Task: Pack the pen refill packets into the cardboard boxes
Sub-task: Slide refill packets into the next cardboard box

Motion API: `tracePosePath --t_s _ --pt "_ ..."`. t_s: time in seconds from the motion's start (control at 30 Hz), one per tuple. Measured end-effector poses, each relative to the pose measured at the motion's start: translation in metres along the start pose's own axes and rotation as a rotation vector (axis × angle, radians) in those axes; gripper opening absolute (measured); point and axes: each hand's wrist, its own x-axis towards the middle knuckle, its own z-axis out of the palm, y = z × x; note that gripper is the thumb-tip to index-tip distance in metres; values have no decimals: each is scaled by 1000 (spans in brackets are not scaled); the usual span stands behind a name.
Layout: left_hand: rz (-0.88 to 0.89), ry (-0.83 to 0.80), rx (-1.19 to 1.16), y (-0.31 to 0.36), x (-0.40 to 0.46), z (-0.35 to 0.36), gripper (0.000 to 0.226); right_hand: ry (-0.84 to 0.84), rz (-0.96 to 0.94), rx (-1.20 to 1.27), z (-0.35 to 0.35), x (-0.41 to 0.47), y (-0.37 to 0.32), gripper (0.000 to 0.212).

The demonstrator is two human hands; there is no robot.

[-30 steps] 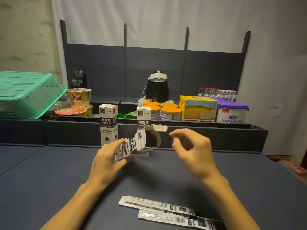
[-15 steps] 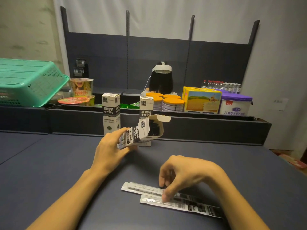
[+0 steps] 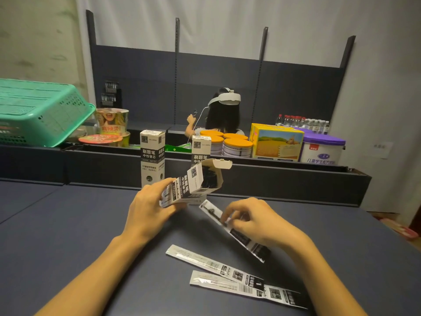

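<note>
Nearest the camera, two pen refill packets are lying flat on the dark counter (image 3: 68, 236), the nearer packet (image 3: 248, 288) partly overlapped by the farther packet (image 3: 214, 264), both running diagonally with their printed ends toward the right. Just beyond them, the person's right hand (image 3: 257, 222) is hovering above the counter with its fingers (image 3: 227, 216) pinched closed on a third packet (image 3: 232, 230), which is tilting with its upper end pointing toward the open box and its lower end hanging clear of the counter. To the left, the left hand (image 3: 148, 208) is gripping the lower part of an open cardboard box (image 3: 193, 181), its fingers wrapping around the box body and holding it slanted, with the open mouth and raised flap facing up and to the right; the inside is looking dark and what it contains cannot be made out. Behind the held box, a second box (image 3: 200, 153) is standing upright on the counter, partly hidden, and a third box (image 3: 152, 156) is standing upright to its left, closed. Farther back, a low dark shelf is carrying a green basket (image 3: 41, 110), instant noodle cups (image 3: 111, 122), orange-lidded cans (image 3: 237, 145), a yellow carton (image 3: 278, 142) and a purple-lidded tub (image 3: 322, 148), and beyond it a person wearing a white headset (image 3: 225, 99) is sitting facing away
</note>
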Motion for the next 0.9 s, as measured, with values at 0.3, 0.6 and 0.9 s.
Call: tracePosePath --t_s 0.3,0.6,0.9 --pt "-43 2 -3 0 0 -2 65 147 -37 130 0 5 6 39" --pt "-63 3 7 -2 1 -2 67 312 -311 757 -11 -8 -16 17" --pt "-63 -5 -8 -2 1 -2 66 635 -406 1024 -23 -9 -21 32"
